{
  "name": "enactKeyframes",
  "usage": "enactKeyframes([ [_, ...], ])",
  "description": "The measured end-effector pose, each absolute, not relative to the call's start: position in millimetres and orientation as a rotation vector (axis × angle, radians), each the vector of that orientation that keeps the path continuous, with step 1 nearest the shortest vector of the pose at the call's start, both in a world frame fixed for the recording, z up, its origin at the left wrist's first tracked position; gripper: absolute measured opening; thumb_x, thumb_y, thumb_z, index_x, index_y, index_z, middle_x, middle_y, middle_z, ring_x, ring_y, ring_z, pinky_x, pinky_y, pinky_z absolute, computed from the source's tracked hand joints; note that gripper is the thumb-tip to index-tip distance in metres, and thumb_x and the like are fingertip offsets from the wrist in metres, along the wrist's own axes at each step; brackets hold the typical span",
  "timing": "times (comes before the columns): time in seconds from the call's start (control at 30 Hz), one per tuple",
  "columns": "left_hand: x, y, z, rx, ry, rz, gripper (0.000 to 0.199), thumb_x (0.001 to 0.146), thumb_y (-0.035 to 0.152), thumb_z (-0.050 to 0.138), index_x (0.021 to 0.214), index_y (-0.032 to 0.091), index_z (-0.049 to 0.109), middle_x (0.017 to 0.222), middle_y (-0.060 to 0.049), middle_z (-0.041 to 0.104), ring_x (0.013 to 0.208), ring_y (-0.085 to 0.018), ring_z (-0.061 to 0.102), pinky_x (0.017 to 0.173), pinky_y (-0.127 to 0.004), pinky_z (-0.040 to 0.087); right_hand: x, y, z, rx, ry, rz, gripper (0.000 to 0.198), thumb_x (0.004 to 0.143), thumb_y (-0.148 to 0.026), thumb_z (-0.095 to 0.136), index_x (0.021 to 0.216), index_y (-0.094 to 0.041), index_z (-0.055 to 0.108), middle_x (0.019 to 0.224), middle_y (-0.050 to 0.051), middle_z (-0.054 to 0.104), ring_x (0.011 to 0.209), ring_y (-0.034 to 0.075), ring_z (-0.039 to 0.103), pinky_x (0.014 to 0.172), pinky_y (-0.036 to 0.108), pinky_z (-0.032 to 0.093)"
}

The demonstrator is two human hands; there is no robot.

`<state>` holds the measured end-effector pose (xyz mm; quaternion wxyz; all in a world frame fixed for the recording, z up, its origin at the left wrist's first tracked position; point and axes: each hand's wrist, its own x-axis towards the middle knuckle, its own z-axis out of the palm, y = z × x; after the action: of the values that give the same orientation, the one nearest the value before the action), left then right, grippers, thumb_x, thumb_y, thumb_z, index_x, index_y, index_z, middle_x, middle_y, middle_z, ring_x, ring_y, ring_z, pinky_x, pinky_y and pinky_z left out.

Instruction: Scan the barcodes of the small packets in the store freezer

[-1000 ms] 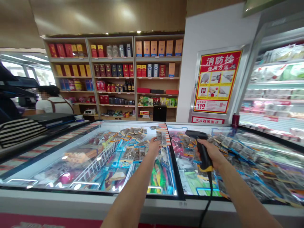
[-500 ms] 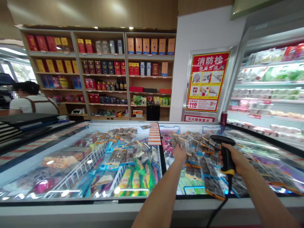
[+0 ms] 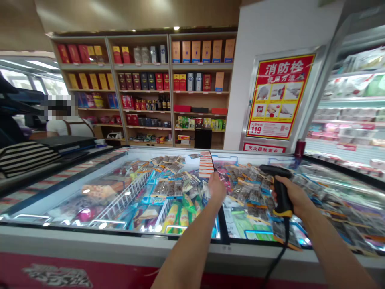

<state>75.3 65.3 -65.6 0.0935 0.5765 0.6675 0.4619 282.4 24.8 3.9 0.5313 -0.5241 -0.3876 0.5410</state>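
My right hand [image 3: 293, 196] is closed around a black and yellow barcode scanner [image 3: 282, 192], its cable hanging down over the freezer's front. The scanner head points left above the packets. Beside the dark divider [image 3: 222, 220] of the chest freezer is my left hand [image 3: 217, 188], fingers curled away from me. Whatever it grips is hidden. Flat snack packets [image 3: 240, 190] with orange and blue edges lie spread to its right. Similar packets [image 3: 168, 188] lie to its left, with yellow and green bags [image 3: 177, 214] in front of them.
A strip of orange and white price labels [image 3: 206, 162] runs behind my left hand. White wire baskets [image 3: 120, 200] divide the left side. Shelves of boxed goods [image 3: 144, 82] line the back wall. A person [image 3: 70, 124] in a white top stands at the left. A lit cooler [image 3: 355, 116] is at the right.
My left hand has moved left from the packets to the freezer divider. My right hand keeps hold of the barcode scanner. The view has turned slightly left and down.
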Motion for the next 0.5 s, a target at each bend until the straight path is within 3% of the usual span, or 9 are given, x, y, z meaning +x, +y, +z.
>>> enactKeyframes([
  [0.17, -25.4, 31.8, -56.7, 1.515, 2.427, 1.295, 0.044, 0.076, 0.013, 0.041, 0.12, 0.011, 0.045, 0.133, -0.017, 0.039, 0.125, -0.028, 0.03, 0.101, -0.044, 0.022, 236.9, 25.1, 7.6, -1.189, -1.046, 1.355, 0.018, 0.077, -0.031, 0.049, 0.064, -0.017, 0.05, 0.042, -0.001, 0.051, 0.032, 0.011, 0.045, 0.031, 0.023, 0.037],
  [0.33, -83.2, 0.9, -59.9, 1.353, 2.636, 1.171, 0.04, 0.069, 0.026, 0.055, 0.106, 0.01, 0.054, 0.114, -0.02, 0.053, 0.114, -0.034, 0.04, 0.093, -0.048, 0.028, 199.5, 28.4, 8.7, -1.182, -1.125, 1.441, 0.023, 0.077, -0.033, 0.048, 0.061, -0.016, 0.051, 0.042, -0.001, 0.052, 0.032, 0.01, 0.045, 0.032, 0.022, 0.038],
  [0.5, -90.5, 3.7, -64.2, 1.283, 2.589, 1.148, 0.029, 0.061, 0.027, 0.064, 0.087, 0.014, 0.061, 0.102, -0.017, 0.061, 0.107, -0.031, 0.048, 0.09, -0.042, 0.033, 172.5, 22.9, 6.3, -1.196, -1.281, 1.455, 0.031, 0.077, -0.037, 0.047, 0.055, -0.016, 0.05, 0.039, 0.001, 0.051, 0.031, 0.01, 0.044, 0.032, 0.021, 0.038],
])
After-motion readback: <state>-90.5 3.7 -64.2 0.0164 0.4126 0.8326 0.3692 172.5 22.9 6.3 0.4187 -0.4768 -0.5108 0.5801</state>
